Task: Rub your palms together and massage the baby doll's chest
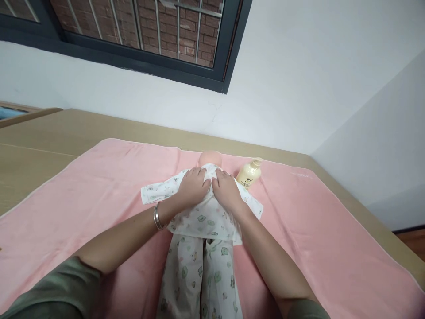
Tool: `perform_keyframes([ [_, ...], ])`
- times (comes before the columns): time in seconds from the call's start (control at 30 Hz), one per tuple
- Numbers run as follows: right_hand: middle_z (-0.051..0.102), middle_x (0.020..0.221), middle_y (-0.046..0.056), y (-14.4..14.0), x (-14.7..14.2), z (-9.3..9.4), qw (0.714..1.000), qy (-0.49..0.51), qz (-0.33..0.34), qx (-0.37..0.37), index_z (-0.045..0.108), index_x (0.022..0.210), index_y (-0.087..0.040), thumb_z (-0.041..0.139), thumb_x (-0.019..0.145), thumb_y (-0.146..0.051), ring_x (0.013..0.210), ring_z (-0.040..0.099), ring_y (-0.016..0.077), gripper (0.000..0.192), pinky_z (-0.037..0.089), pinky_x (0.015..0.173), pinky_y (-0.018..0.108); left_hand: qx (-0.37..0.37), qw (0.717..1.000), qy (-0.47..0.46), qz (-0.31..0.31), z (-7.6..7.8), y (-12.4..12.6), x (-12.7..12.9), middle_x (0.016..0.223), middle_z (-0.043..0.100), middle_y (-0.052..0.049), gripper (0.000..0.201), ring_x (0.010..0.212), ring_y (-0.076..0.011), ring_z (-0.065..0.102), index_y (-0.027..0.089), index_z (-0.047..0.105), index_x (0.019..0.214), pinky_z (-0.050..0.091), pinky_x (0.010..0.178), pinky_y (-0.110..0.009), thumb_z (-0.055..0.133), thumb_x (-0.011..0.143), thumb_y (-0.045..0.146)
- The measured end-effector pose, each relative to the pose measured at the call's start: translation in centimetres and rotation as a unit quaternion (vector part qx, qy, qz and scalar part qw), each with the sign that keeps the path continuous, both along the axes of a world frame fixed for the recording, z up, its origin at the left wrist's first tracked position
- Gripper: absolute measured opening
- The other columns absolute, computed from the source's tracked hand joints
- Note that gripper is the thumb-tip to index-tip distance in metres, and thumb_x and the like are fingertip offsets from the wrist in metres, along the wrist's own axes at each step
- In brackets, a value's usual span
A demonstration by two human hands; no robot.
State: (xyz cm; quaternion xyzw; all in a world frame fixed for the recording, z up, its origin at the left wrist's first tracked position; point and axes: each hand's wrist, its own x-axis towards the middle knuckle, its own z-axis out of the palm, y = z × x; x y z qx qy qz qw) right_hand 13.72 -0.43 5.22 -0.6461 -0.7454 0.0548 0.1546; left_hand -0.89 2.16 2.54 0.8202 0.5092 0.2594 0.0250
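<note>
A baby doll (pixel 210 158) lies on its back, only its rounded head showing past the clothes. It wears a white long-sleeved shirt (pixel 206 221) and matching trousers (pixel 217 274), both with small green prints. My left hand (pixel 194 186), with a silver bangle at the wrist, rests flat on the left side of the shirt's chest. On the right side of the chest, my right hand (pixel 227 189) lies with fingers extended. The two thumbs come close together over the middle, where the cloth is creased. Whatever lies beneath my palms is hidden.
A pink mat (pixel 292 248) with a pale edge covers much of the wooden surface (pixel 109 124). Just right of the doll's shoulder stands a cream pump bottle (pixel 249 173). Behind are a white wall (pixel 282 79) and a dark-framed window (pixel 142 55) with bars.
</note>
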Motion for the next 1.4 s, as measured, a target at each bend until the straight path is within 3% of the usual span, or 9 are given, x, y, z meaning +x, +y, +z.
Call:
perform_keyframes([
  [0.13,0.051,0.152,0.02,-1.3,-1.2,0.2,1.0,-0.018,0.014,0.02,0.047,0.147,-0.003,0.031,0.102,-0.023,0.145,0.041,0.0316,0.052,0.027,0.121,0.045,-0.059,0.998,-0.008,-0.01,0.5,1.6,-0.5,0.107,0.071,-0.014,0.033,0.105,-0.0282,0.065,0.015,0.062,0.111,0.05,0.096,-0.043,0.036,0.1,0.031],
  [0.43,0.058,0.145,0.014,1.8,1.5,-0.1,0.998,0.055,0.024,0.001,0.06,0.129,-0.015,0.036,0.101,-0.031,0.134,0.051,0.026,0.04,0.036,0.113,0.042,0.04,0.999,0.006,0.022,-0.9,-1.6,0.8,0.14,0.06,-0.02,0.043,0.136,-0.0351,0.049,0.01,0.054,0.135,0.04,0.111,-0.051,0.038,0.1,0.028],
  [0.6,0.055,0.147,0.019,0.1,-0.2,0.4,1.0,0.0,-0.003,0.003,0.055,0.138,-0.01,0.034,0.102,-0.028,0.138,0.048,0.0314,0.046,0.033,0.116,0.047,-0.006,1.0,-0.029,0.002,-0.5,0.3,0.1,0.124,0.067,-0.017,0.036,0.12,-0.0312,0.059,0.014,0.06,0.124,0.046,0.105,-0.049,0.04,0.099,0.03],
  [0.77,0.054,0.148,0.02,-1.5,-1.7,0.6,0.999,-0.034,0.012,0.022,0.054,0.141,-0.005,0.035,0.102,-0.023,0.143,0.044,0.0315,0.047,0.028,0.12,0.044,-0.05,0.999,-0.018,0.004,-0.5,2.0,-0.3,0.112,0.07,-0.015,0.035,0.11,-0.03,0.063,0.015,0.064,0.113,0.048,0.102,-0.047,0.036,0.1,0.033],
  [1.1,0.061,0.142,0.016,1.9,1.1,0.0,0.999,0.043,0.004,0.019,0.064,0.124,-0.014,0.038,0.105,-0.032,0.134,0.054,0.0253,0.037,0.037,0.113,0.039,0.0,0.996,-0.079,0.031,-1.3,0.7,0.3,0.124,0.068,-0.013,0.038,0.119,-0.029,0.06,0.017,0.06,0.128,0.043,0.11,-0.046,0.041,0.099,0.033],
  [1.27,0.061,0.144,0.012,0.6,0.8,1.4,0.997,0.069,0.018,0.033,0.068,0.121,-0.019,0.036,0.104,-0.03,0.141,0.048,0.0262,0.038,0.034,0.117,0.045,0.011,0.994,-0.108,0.034,-1.8,0.8,0.2,0.123,0.068,-0.014,0.037,0.118,-0.0294,0.06,0.015,0.061,0.125,0.045,0.106,-0.047,0.039,0.099,0.031],
  [1.4,0.048,0.156,0.016,-0.3,-0.1,1.5,0.991,0.102,0.001,0.089,0.058,0.14,-0.012,0.039,0.101,-0.029,0.149,0.038,0.0286,0.046,0.025,0.123,0.048,0.031,0.992,-0.118,0.036,-2.1,0.8,0.2,0.116,0.069,-0.014,0.035,0.112,-0.03,0.062,0.016,0.062,0.121,0.047,0.102,-0.047,0.039,0.099,0.031],
])
